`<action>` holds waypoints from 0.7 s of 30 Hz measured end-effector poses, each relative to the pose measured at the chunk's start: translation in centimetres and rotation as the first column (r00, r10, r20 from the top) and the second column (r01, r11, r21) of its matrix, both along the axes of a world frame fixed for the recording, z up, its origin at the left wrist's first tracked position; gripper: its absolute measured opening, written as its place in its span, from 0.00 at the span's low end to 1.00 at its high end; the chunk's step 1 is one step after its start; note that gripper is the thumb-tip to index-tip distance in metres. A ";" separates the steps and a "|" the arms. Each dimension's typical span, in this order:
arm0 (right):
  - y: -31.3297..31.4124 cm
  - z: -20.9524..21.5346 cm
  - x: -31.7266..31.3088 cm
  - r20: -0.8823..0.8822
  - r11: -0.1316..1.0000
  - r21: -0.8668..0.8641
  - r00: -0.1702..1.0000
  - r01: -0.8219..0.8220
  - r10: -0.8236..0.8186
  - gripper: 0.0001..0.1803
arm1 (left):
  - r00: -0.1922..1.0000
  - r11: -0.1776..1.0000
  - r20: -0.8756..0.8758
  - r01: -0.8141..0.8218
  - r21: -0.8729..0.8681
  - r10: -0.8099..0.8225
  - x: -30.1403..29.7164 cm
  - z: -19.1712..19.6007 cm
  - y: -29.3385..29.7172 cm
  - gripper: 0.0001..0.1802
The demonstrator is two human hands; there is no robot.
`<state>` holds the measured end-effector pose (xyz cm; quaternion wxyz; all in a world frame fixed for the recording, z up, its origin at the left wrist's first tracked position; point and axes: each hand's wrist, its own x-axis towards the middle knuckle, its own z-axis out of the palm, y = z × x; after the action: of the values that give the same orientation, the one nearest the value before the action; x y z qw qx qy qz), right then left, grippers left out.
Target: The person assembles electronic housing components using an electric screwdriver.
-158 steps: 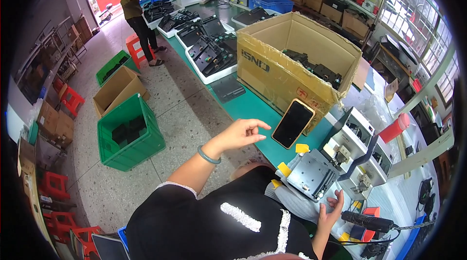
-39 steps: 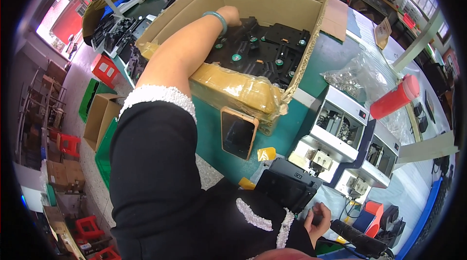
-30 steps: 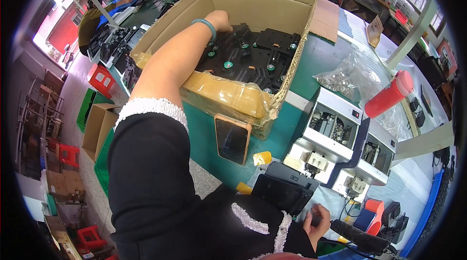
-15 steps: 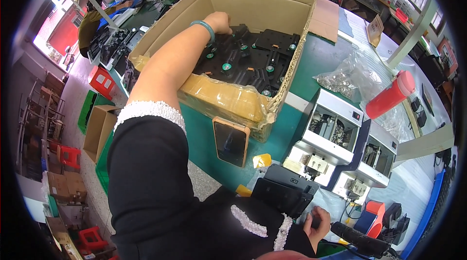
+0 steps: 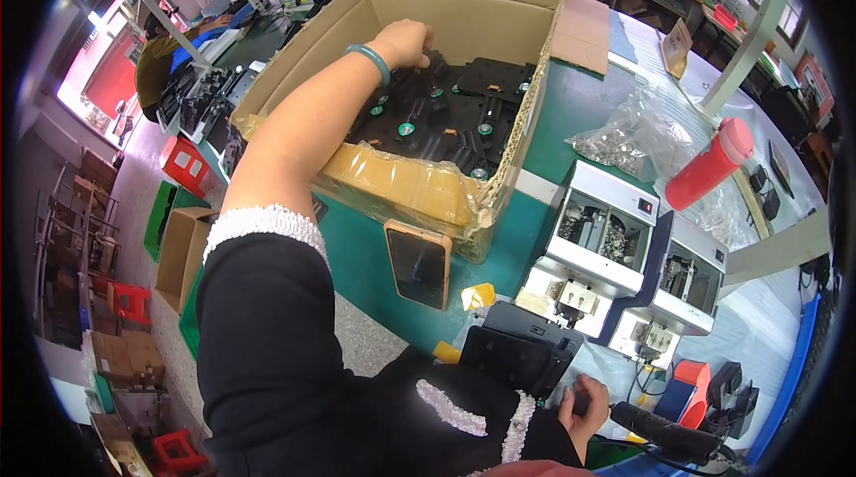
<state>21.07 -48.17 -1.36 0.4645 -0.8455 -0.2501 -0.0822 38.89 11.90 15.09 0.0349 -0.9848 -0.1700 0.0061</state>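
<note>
Workshop with a speckled floor (image 5: 361, 343) beside a green-covered worktop (image 5: 352, 241). On it, an open, scuffed brown cardboard carton (image 5: 401, 183), wrinkled shiny tape along the near wall; to the right, two boxy pale machines (image 5: 606, 201). Inside the carton, hard-looking black parts (image 5: 446, 111) with round green-rimmed discs, just below the left grip (image 5: 404, 43), fingers bent downward, any hold impossible to tell. Nearer, an angular black unit (image 5: 522, 348), just left of the loosely curled right grip (image 5: 584, 407), narrow gap between thumb and fingers. Close to the carton, a dark-screened phone (image 5: 417, 265), tan-cased.
</note>
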 end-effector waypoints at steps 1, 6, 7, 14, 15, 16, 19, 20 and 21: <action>0.1 0.3 0.1 0.011 1.000 -0.010 1.000 -0.016 0.016 0.17 | 0.998 0.998 0.036 0.056 0.021 -0.057 -0.1 0.3 -0.3 0.20; 0.6 0.4 0.7 0.050 0.997 -0.018 0.996 -0.078 0.078 0.18 | 0.974 0.969 0.102 0.183 0.167 -0.202 -0.9 4.3 -2.5 0.18; 0.8 0.5 0.8 0.040 0.997 -0.020 0.996 -0.079 0.080 0.18 | 0.975 0.969 0.107 0.175 0.172 -0.195 -1.2 5.3 -3.2 0.18; 1.2 1.3 -0.2 -0.005 0.994 0.043 0.995 -0.102 0.102 0.18 | 0.900 0.884 0.177 0.325 0.335 -0.398 -6.7 13.2 -11.7 0.18; 0.8 1.1 -0.3 -0.027 0.995 0.052 0.996 -0.086 0.088 0.18 | 0.903 0.885 0.162 0.331 0.326 -0.398 -7.9 14.2 -13.4 0.20; 0.5 0.8 -0.1 -0.041 0.995 0.063 0.996 -0.079 0.082 0.18 | 0.880 0.878 0.194 0.364 0.311 -0.433 -9.5 15.0 -14.7 0.19; -1.0 -0.7 0.2 -0.015 0.989 0.044 0.990 -0.138 0.139 0.19 | 0.842 0.857 0.239 0.401 0.323 -0.484 -12.9 16.4 -17.6 0.21; -1.6 -0.6 -0.3 -0.029 0.992 0.031 0.992 -0.126 0.126 0.19 | 0.818 0.841 0.246 0.442 0.311 -0.520 -13.6 16.9 -18.8 0.21; -1.6 -0.5 -0.6 -0.025 0.992 0.065 0.993 -0.112 0.114 0.19 | 0.807 0.828 0.247 0.448 0.336 -0.537 -14.5 17.5 -19.9 0.21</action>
<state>20.48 -49.79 -1.86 0.4986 -0.8160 -0.2880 -0.0516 24.35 -8.02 32.60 0.1360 -0.9679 0.0910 -0.1910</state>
